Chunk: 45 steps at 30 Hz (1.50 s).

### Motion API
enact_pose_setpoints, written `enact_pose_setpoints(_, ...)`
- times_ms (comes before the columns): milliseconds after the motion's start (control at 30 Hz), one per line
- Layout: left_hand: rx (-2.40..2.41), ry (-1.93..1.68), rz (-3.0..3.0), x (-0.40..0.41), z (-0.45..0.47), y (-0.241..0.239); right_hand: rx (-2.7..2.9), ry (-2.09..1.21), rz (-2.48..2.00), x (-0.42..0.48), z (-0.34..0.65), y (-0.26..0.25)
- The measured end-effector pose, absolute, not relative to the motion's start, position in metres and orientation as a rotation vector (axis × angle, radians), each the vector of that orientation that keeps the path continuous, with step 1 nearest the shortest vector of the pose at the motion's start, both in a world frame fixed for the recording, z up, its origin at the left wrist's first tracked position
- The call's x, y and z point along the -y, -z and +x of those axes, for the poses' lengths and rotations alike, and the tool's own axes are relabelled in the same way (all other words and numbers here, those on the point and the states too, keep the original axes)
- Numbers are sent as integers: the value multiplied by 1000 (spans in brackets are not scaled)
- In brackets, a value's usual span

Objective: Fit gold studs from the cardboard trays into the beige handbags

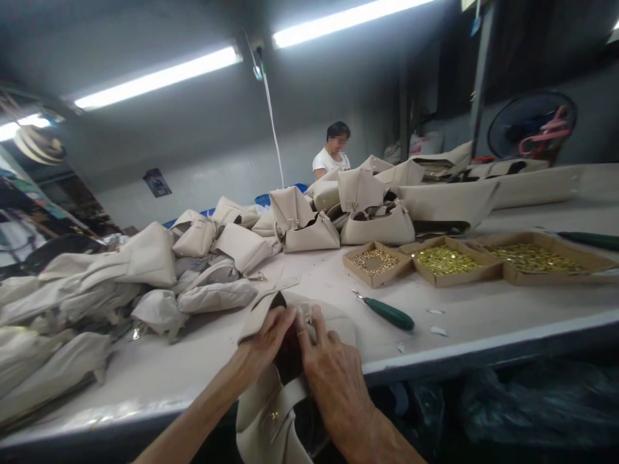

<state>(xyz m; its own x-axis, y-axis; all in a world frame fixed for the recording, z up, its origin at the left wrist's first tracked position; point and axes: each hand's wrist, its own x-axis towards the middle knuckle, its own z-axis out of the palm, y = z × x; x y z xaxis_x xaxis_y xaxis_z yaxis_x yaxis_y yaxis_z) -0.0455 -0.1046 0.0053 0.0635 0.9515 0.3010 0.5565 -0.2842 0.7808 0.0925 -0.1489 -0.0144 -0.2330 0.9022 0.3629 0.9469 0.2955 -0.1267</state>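
A beige handbag (271, 412) lies over the near edge of the white worktable (483, 316), its dark opening turned up towards me. My left hand (264, 341) grips the left side of the opening, fingers curled over the rim. On the right side of the same opening my right hand (329, 370) presses with fingers bent onto the bag's flap. A green-handled tool (389, 314) lies on the table just right of my hands, untouched.
A heap of beige bags (145, 277) covers the table's left and back. Three cardboard trays of small gold fittings (445, 260) sit at the right. Another person (333, 152) stands at the far end. A fan (532, 125) is at back right.
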Motion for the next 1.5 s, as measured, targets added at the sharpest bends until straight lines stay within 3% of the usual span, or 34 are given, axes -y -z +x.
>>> enact_pose_setpoints(433, -1317, -954, 1207, 113, -41, -18, 2310, 149, -1540, 170, 79, 18)
enact_pose_setpoints(1100, -1319, -679, 1454, 108, -69, -14, 1863, -29, -1016, 134, 89, 36)
enact_pose_setpoints(1233, -1336, -736, 1359, 110, -66, -16, 1872, 11, -975, 134, 89, 35)
enact_pose_setpoints(1500, -1140, -1180, 779, 105, -30, -14, 1717, 157, -919, 119, 105, 25)
